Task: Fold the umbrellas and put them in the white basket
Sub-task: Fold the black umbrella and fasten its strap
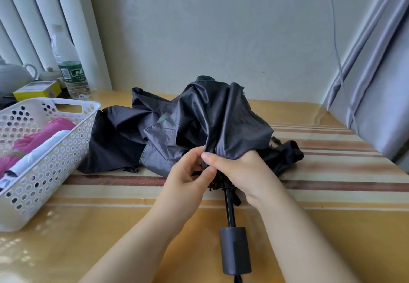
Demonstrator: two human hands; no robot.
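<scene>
Your left hand (188, 172) and right hand (241, 172) pinched the black umbrella's (212, 123) loose canopy over the surface (332, 216). Pink (44, 136) and white (42, 152) umbrellas lay folded in the white basket (55, 167); black ones remained.

umbrella canopy (212, 119) in both hands: thin cloth, faint sheen | handle (235, 250) below hands: matt, smooth | basket (73, 141) left of hands: perforated plastic | table cover (332, 227) beneath: glossy

We see a home: a table (332, 150) under a striped cloth and clear cover, pushed against a plain wall (221, 28), curtains (44, 17) on both sides, a teapot (13, 79) and water bottle (70, 65) nearby.
</scene>
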